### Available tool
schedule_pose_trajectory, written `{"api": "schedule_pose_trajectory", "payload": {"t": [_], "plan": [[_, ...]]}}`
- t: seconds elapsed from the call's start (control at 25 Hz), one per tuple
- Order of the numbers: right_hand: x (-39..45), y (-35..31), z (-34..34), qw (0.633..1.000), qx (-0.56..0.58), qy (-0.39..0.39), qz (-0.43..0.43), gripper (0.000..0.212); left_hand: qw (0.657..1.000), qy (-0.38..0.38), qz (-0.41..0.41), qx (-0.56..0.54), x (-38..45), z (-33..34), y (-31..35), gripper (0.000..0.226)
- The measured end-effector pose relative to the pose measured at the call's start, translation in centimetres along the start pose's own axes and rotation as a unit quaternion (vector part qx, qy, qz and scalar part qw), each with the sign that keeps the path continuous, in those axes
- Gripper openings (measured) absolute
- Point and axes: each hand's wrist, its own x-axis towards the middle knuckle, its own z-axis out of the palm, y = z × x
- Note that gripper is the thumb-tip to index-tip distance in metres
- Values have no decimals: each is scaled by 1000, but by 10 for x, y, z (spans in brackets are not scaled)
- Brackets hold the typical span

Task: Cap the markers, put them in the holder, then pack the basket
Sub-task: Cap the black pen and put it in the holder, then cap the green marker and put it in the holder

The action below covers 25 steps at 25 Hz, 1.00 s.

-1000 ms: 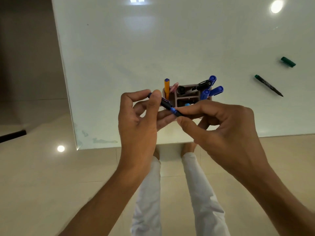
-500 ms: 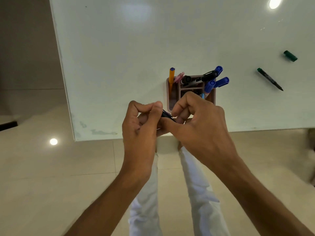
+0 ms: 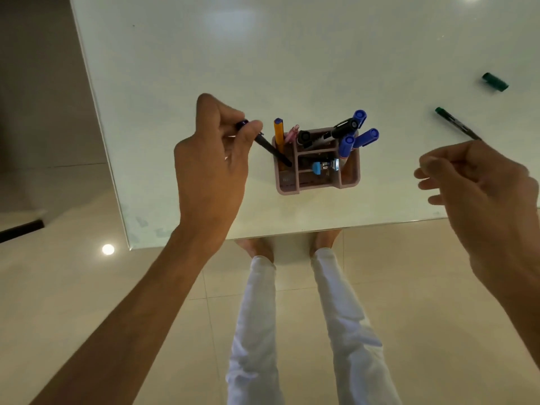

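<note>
**Dropping a black marker into the pink holder, left hand doing the work**

Looking straight down at a white glossy table point(image 3: 292, 68), the pink holder point(image 3: 318, 185) sits near the front edge, split into several compartments. Left slot has a yellow pen point(image 3: 278, 133) standing up with a dark blue tip, plus something pink and see-through point(image 3: 293, 132) just beside it. Back compartment holds a black marker with a round dark end point(image 3: 304, 136) and another black marker point(image 3: 343, 130) leaning out to the right. Right side has three blue-capped markers point(image 3: 366, 137) fanning out over the rim. In the middle slot there's a light blue and clear thing point(image 3: 324, 166) lying flat, can't really tell what it is.

Left hand point(image 3: 213, 162) is just left of the holder, fingers curled and pinching the black marker point(image 3: 271, 150) near its upper end. The marker is tilted, top end up by the fingertips, lower end pointing down into the holder's left compartment, right next to the yellow pen. Whether the tip is actually touching the bottom, can't tell.

Right hand point(image 3: 479, 188) is off to the right, well apart from the holder, a bit blurry, fingers loosely curled with nothing in them.

Further right on the table: an uncapped green marker point(image 3: 455, 123) lying at an angle just beyond the right hand's fingers, and its green cap point(image 3: 495, 82) lying apart from it, further back.

White trousers point(image 3: 306, 331) and bare feet below the table edge, on a beige tile floor point(image 3: 87, 287).
</note>
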Motion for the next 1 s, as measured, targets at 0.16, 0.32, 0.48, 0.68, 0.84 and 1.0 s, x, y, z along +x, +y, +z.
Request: {"api": "schedule_pose_trajectory", "payload": {"t": [0.16,0.32,0.48,0.68,0.84,1.0], "plan": [[3,18,-11,1000,6,-6,14,10,995,-66,5,75,7,25,5,33],[10,36,-19,1000,10,-6,19,8,996,-46,3,78,6,37,15,39],[56,65,-25,994,-92,30,-52,12,997,-37,20,58,10,43,33,35],[163,111,-27,945,-293,69,-124,44,992,-85,65,70,19,72,72,20],[204,134,-25,896,-407,31,-172,16,982,-132,104,86,32,104,98,19],[200,135,-32,940,-322,18,-110,15,972,-176,127,86,38,148,120,20]]}}
